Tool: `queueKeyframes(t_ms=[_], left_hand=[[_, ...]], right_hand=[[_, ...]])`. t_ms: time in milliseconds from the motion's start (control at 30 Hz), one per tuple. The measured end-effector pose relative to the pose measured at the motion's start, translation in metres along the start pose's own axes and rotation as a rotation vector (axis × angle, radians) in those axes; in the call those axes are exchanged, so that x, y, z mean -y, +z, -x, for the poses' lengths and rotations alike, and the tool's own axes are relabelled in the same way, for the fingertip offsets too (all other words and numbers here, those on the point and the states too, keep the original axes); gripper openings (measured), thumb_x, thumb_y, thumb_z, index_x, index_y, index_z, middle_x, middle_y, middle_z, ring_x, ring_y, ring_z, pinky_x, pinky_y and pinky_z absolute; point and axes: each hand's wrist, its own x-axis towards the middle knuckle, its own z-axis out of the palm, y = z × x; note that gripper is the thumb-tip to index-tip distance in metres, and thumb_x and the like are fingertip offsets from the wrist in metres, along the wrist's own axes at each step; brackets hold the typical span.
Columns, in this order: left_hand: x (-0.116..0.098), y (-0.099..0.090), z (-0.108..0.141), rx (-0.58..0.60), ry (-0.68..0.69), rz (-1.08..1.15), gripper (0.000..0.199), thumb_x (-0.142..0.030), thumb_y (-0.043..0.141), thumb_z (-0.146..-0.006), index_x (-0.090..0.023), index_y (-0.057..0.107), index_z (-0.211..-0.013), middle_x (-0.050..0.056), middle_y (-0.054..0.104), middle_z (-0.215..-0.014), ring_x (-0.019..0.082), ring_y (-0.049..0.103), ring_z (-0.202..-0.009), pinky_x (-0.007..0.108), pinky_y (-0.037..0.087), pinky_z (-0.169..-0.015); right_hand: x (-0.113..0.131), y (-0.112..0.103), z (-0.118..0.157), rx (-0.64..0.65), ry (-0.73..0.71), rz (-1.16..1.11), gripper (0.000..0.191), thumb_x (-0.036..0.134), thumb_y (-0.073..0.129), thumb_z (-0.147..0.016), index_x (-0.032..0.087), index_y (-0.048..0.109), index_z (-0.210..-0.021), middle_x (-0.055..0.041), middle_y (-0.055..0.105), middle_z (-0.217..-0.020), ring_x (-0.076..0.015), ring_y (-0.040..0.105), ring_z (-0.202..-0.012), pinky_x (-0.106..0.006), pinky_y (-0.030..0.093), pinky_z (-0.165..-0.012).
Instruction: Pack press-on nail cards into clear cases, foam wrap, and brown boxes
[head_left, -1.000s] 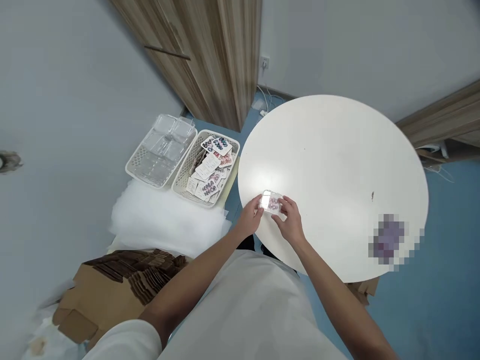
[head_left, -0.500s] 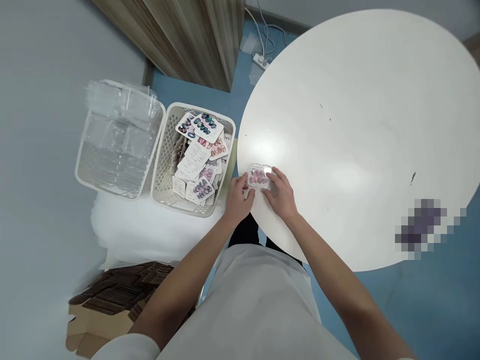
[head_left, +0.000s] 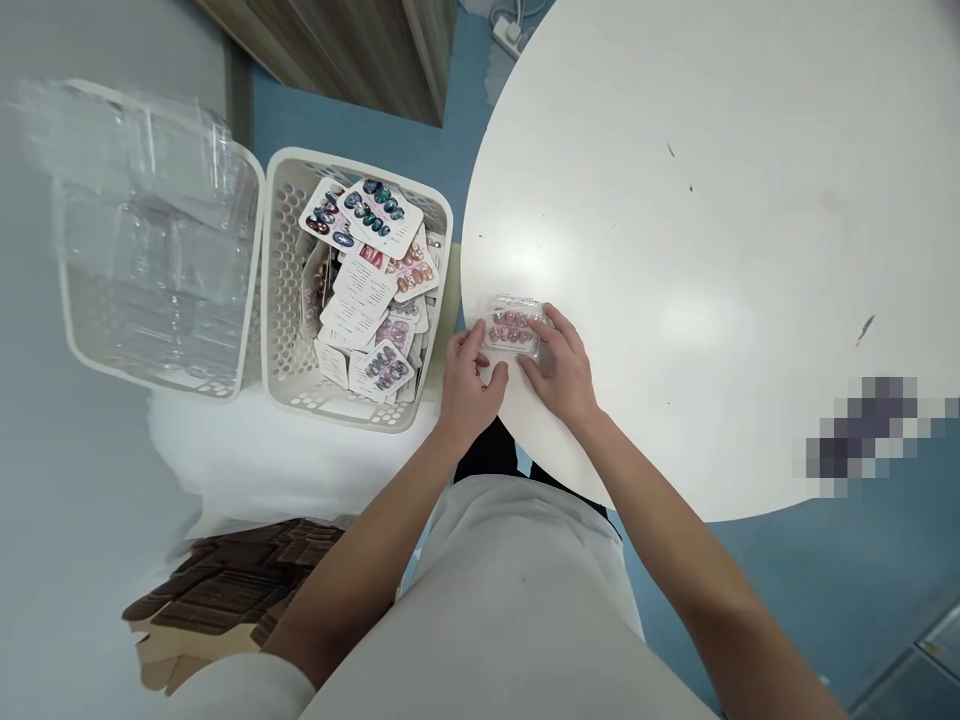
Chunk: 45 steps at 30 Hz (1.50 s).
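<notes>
A small clear plastic box (head_left: 513, 326) rests at the near left edge of the white round table (head_left: 675, 260). Inside it shows a card with two rows of pink false nails (head_left: 510, 334). My left hand (head_left: 471, 385) grips the box's left side, with the thumb bent near its front corner. On the opposite side, the fingers of my right hand (head_left: 562, 365) reach over the right edge, the thumb low at the front. Both hands steady the box between them.
Left of the table, a white perforated basket (head_left: 274, 300) holds many nail cards (head_left: 381, 215). Beside it, another white basket (head_left: 251, 270) is piled with clear plastic boxes (head_left: 180, 250). Brown cardboard (head_left: 225, 580) lies lower left. A power strip (head_left: 508, 35) is on the floor.
The head view has shifted, so the baskets and the box look larger and nearer. Both hands stay at the box's sides, with only slight finger movement.
</notes>
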Motion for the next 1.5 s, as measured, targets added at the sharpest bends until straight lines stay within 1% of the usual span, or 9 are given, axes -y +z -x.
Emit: queueKeyframes(t_ms=[200, 333, 433, 533, 667, 967, 1133, 1267, 1500], left_hand=[[0.0, 0.004, 0.002, -0.017, 0.002, 0.0, 0.063, -0.021, 0.054, -0.077, -0.028, 0.026, -0.134, 0.008, 0.04, -0.116, 0.012, 0.049, -0.081, 0.029, 0.045, -0.071], [-0.006, 0.005, 0.011, -0.034, -0.031, 0.05, 0.072, -0.025, 0.055, -0.078, -0.03, 0.015, -0.137, 0.01, 0.037, -0.124, 0.016, 0.049, -0.093, 0.031, 0.044, -0.074], [-0.013, 0.003, 0.027, -0.051, -0.069, 0.086, 0.073, -0.027, 0.055, -0.078, -0.03, 0.012, -0.137, 0.011, 0.033, -0.129, 0.017, 0.048, -0.099, 0.031, 0.044, -0.075], [-0.022, -0.001, 0.05, -0.082, -0.086, 0.109, 0.07, -0.029, 0.054, -0.078, -0.029, 0.016, -0.137, 0.011, 0.033, -0.13, 0.019, 0.048, -0.102, 0.031, 0.044, -0.076], [-0.038, 0.0, 0.09, -0.119, -0.1, 0.136, 0.064, -0.033, 0.054, -0.078, -0.026, 0.025, -0.135, 0.011, 0.037, -0.13, 0.02, 0.048, -0.104, 0.032, 0.044, -0.078], [-0.063, 0.004, 0.184, -0.132, -0.136, 0.233, 0.054, -0.041, 0.058, -0.074, -0.026, 0.045, -0.124, 0.009, 0.051, -0.12, 0.025, 0.049, -0.103, 0.031, 0.043, -0.077], [-0.058, -0.008, 0.225, -0.206, -0.14, 0.287, 0.051, -0.044, 0.062, -0.069, -0.025, 0.053, -0.116, 0.009, 0.055, -0.114, 0.027, 0.051, -0.102, 0.032, 0.043, -0.076], [-0.048, -0.021, 0.257, -0.252, -0.157, 0.142, 0.049, -0.047, 0.056, -0.072, -0.024, 0.053, -0.115, 0.008, 0.055, -0.116, 0.027, 0.052, -0.102, 0.033, 0.043, -0.078], [-0.009, -0.04, 0.304, -0.339, -0.214, -0.041, 0.047, -0.045, 0.051, -0.075, -0.021, 0.052, -0.116, 0.011, 0.056, -0.116, 0.027, 0.055, -0.1, 0.036, 0.043, -0.082]], right_hand=[[-0.008, -0.001, -0.002, 0.044, -0.048, 0.011, 0.046, 0.034, 0.048, -0.082, 0.028, 0.038, -0.127, -0.0052, 0.029, -0.141, -0.0255, 0.029, -0.129, -0.049, 0.031, -0.102], [-0.008, -0.006, 0.002, 0.087, -0.052, -0.029, 0.058, 0.034, 0.051, -0.08, 0.03, 0.027, -0.133, -0.004, 0.018, -0.145, -0.0263, 0.023, -0.131, -0.049, 0.033, -0.101], [-0.002, -0.015, 0.014, 0.127, -0.025, -0.082, 0.07, 0.035, 0.055, -0.077, 0.029, 0.019, -0.136, -0.0063, 0.012, -0.146, -0.0267, 0.031, -0.127, -0.048, 0.037, -0.097], [0.007, -0.03, 0.036, 0.174, -0.004, -0.119, 0.071, 0.035, 0.055, -0.076, 0.03, 0.018, -0.136, -0.0091, 0.012, -0.146, -0.0245, 0.046, -0.114, -0.046, 0.042, -0.092], [0.019, -0.054, 0.072, 0.246, -0.009, -0.132, 0.066, 0.033, 0.054, -0.077, 0.03, 0.022, -0.135, -0.0102, 0.019, -0.144, -0.0205, 0.056, -0.096, -0.043, 0.047, -0.084], [0.028, -0.09, 0.122, 0.422, -0.131, -0.143, 0.058, 0.031, 0.053, -0.076, 0.029, 0.033, -0.13, -0.0076, 0.044, -0.126, -0.0172, 0.058, -0.083, -0.041, 0.047, -0.082], [0.031, -0.086, 0.132, 0.585, -0.218, -0.086, 0.048, 0.033, 0.05, -0.077, 0.027, 0.042, -0.124, -0.0069, 0.049, -0.121, -0.0163, 0.058, -0.083, -0.039, 0.046, -0.081], [0.04, -0.072, 0.134, 0.718, -0.282, 0.011, 0.047, 0.031, 0.05, -0.077, 0.024, 0.043, -0.123, -0.0067, 0.052, -0.118, -0.0163, 0.058, -0.085, -0.036, 0.046, -0.08], [0.064, -0.045, 0.129, 0.926, -0.476, 0.309, 0.047, 0.028, 0.046, -0.078, 0.02, 0.043, -0.124, -0.0091, 0.051, -0.121, -0.0193, 0.057, -0.094, -0.033, 0.045, -0.084]])
